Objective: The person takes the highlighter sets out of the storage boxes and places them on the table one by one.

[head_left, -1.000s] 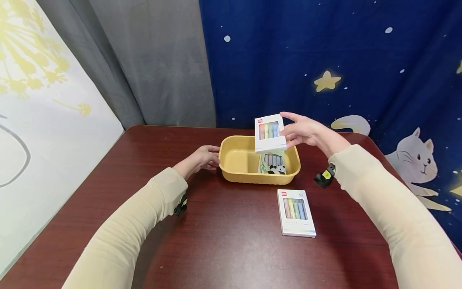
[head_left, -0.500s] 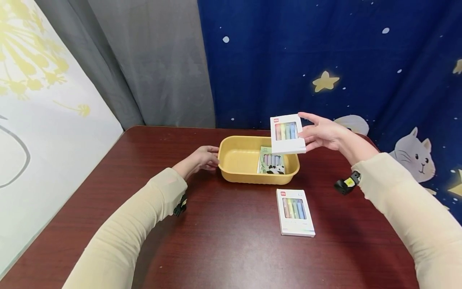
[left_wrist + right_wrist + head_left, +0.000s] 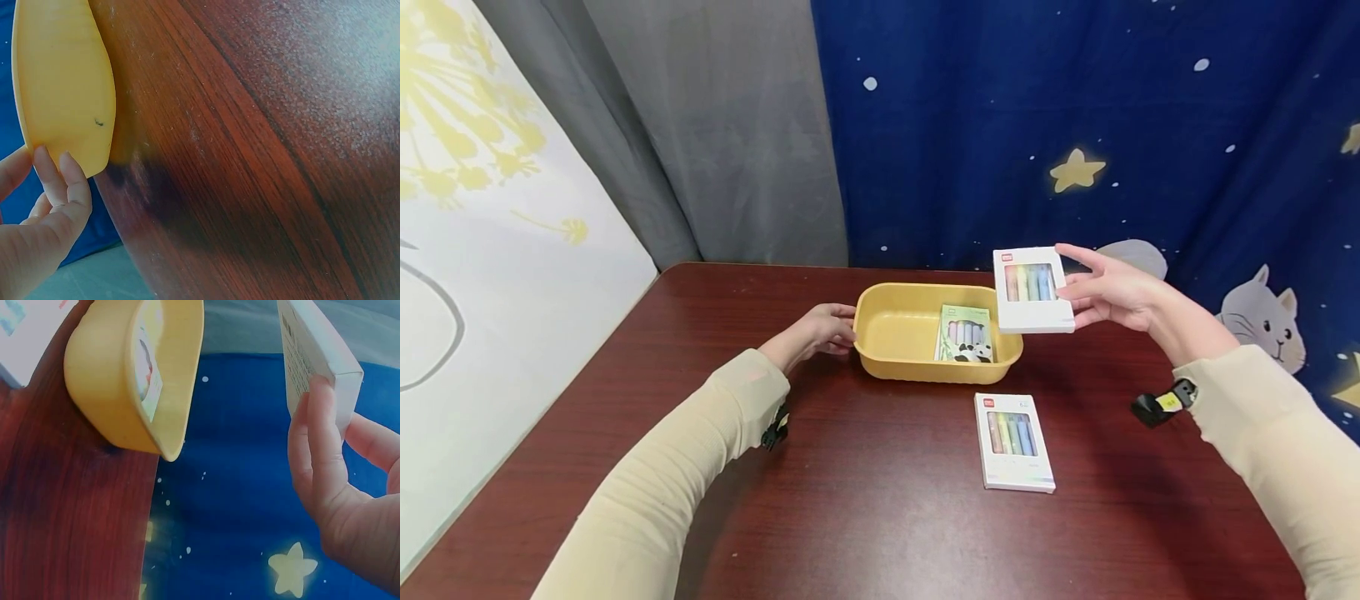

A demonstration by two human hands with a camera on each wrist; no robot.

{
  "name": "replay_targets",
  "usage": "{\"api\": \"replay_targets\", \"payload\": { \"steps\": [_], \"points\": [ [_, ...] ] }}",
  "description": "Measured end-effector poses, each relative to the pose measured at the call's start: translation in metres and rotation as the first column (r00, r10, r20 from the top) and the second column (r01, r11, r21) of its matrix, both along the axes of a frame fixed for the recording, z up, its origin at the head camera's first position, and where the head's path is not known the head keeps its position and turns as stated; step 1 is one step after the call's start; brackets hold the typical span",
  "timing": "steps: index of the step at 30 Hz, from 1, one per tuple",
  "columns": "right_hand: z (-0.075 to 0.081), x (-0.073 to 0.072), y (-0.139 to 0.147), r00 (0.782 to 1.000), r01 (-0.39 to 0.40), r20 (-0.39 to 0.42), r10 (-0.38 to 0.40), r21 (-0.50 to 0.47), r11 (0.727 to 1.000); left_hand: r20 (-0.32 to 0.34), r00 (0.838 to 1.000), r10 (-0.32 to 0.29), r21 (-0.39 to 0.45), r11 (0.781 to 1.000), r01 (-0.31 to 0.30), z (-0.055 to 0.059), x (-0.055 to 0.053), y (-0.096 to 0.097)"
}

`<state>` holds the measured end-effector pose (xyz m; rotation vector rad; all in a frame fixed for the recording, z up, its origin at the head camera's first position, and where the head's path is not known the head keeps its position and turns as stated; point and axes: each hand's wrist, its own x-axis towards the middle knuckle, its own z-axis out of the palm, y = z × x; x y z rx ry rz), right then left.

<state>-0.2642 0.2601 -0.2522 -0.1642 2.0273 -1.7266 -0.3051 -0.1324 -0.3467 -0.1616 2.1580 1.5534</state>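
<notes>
My right hand [image 3: 1112, 293] pinches a white box of highlighters [image 3: 1037, 312] by its right side, thumb on one face and fingers on the other. The box is held up over the right end of a yellow plastic basket [image 3: 895, 369], its windowed front turned toward the head camera. Inside the basket, at the right, a green box with a panda picture [image 3: 966, 333] leans against the wall. The fingertips of my left hand [image 3: 820, 327] rest against the basket's left end, as the left wrist view also shows on its yellow wall [image 3: 69, 81].
A second white box of highlighters [image 3: 1015, 442] lies on the dark red wooden table [image 3: 850, 492], in front of the basket. Behind the table hang a grey curtain [image 3: 722, 133] and a blue one [image 3: 955, 125]. A white patterned panel [image 3: 497, 275] stands at the left.
My right hand has carried the white box to the right, from above the basket's middle right to its right end, uncovering the panda box. My left hand and the basket stay put.
</notes>
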Motion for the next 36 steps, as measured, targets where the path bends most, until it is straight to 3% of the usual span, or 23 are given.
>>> {"api": "replay_targets", "payload": {
  "steps": [15,29,36],
  "points": [
    [-0.024,0.021,0.036,0.998,-0.059,0.021,0.062,-0.127,0.990,-0.008,1.000,-0.008,0.011,1.000,0.008,0.001,0.001,0.001],
    [-0.066,0.046,0.071,0.992,-0.062,0.094,0.085,-0.218,0.974,-0.004,1.000,-0.004,0.003,1.000,0.004,0.001,0.000,0.002],
    [-0.084,0.054,0.080,0.977,-0.120,0.148,0.153,-0.213,0.970,-0.011,1.000,-0.010,0.002,1.000,0.010,0.003,0.001,0.001]
  ]
}}
